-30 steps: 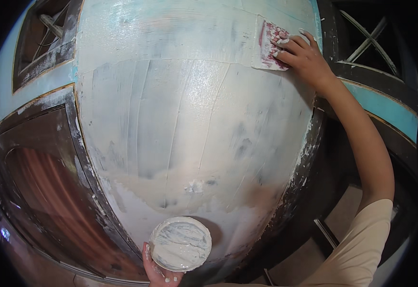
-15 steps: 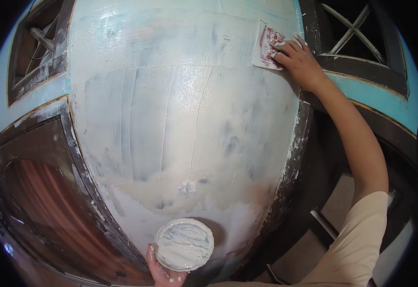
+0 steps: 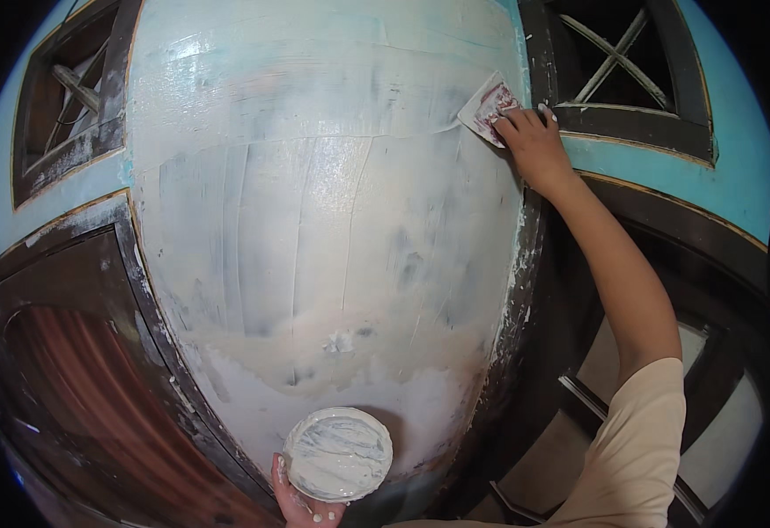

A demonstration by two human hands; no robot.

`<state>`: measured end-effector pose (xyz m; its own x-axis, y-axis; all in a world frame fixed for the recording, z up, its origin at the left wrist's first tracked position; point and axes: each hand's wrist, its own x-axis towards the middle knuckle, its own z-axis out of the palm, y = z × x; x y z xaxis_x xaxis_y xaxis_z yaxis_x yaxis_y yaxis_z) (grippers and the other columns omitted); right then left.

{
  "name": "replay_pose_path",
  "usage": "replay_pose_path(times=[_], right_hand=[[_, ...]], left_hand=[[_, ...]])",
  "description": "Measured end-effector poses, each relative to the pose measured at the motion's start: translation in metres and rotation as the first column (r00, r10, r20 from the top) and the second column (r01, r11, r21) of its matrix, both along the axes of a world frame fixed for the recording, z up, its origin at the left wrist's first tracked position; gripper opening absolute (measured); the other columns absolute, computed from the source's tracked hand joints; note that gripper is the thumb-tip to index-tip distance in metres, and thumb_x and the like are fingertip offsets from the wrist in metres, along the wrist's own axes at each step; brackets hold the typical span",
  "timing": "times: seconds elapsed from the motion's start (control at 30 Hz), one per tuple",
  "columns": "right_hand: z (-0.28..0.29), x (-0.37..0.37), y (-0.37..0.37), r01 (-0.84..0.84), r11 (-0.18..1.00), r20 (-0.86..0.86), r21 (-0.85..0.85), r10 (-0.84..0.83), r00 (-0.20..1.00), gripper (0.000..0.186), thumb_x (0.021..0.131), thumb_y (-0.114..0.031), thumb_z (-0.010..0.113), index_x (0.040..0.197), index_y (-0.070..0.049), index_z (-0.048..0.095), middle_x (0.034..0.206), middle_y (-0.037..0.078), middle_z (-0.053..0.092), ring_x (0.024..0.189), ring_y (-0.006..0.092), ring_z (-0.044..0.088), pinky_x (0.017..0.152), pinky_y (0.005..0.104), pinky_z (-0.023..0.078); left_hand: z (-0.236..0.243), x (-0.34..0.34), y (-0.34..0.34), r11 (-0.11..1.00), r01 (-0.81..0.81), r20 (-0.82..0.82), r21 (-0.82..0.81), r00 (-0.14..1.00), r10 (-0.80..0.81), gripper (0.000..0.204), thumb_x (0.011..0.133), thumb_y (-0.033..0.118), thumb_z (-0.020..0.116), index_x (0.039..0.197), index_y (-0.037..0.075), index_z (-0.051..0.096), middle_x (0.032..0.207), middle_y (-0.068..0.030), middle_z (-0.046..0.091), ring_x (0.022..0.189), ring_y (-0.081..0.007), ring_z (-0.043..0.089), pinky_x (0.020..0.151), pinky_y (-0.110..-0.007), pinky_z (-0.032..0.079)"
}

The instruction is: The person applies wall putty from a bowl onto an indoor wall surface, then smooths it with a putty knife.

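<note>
Fingers (image 3: 514, 123) of our right hand (image 3: 541, 158) bear on a flat, paste-smeared scraper (image 3: 488, 104) at the wall's far right, slightly spread, the outermost lifted clear; we cannot see the thumb's grip. Since a moment ago we have turned the scraper clockwise and edged it toward the dark right-hand trim (image 3: 526, 238), so its blade now lies slanted over the coating beside that border. Our left hand (image 3: 301, 509) cups a shallow round dish (image 3: 388, 451) near us, thumb up its left side, fingertips curled beneath; the white paste (image 3: 336, 453) inside looks creamy and streaked. Beyond, the wall (image 3: 314, 220) shows a glossy film far up, long thin ridges midway, and a duller pale band nearer. Scuffed brown wood forms the arched-panel door (image 3: 85, 273) at left; pale bars (image 3: 615, 57) cross far right.
</note>
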<state>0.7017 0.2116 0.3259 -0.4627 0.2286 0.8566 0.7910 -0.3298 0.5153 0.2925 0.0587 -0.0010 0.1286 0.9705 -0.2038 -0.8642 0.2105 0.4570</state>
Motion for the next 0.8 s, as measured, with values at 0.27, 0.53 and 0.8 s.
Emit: replay_pose_path(times=[0.27,0.53,0.8], right_hand=[[-0.024,-0.013,-0.001,-0.038,0.999,-0.174,-0.003,0.037,0.984,0.034,0.087,-0.006,0.051,0.12,-0.013,0.052,0.119,0.009,0.053,0.114,0.0286,0.053,0.102,0.0544,0.036],[-0.036,-0.03,-0.001,-0.113,0.993,-0.222,0.017,0.114,0.968,0.032,0.084,-0.006,0.052,0.116,-0.009,0.055,0.111,0.014,0.056,0.104,0.0338,0.056,0.093,0.0516,0.041],[-0.045,-0.054,-0.011,-0.294,0.954,-0.374,-0.055,0.253,0.892,0.039,0.075,-0.007,0.065,0.112,-0.003,0.054,0.108,0.02,0.054,0.101,0.0389,0.056,0.086,0.047,0.049]], left_hand=[[0.006,0.006,-0.005,1.0,-0.009,0.014,-0.023,1.0,0.009,0.07,0.092,0.053,0.042,0.144,0.005,0.038,0.144,-0.0158,0.044,0.132,-0.0371,0.042,0.11,-0.053,0.033],[0.01,0.006,-0.007,0.999,0.031,0.045,-0.022,0.999,-0.03,0.069,0.093,0.052,0.043,0.143,0.005,0.038,0.144,-0.0156,0.045,0.132,-0.0359,0.042,0.11,-0.052,0.033],[-0.007,0.005,0.001,0.999,-0.002,0.014,-0.04,1.0,0.003,0.069,0.095,0.054,0.038,0.143,0.004,0.037,0.142,-0.0177,0.045,0.131,-0.0374,0.043,0.107,-0.052,0.038]])
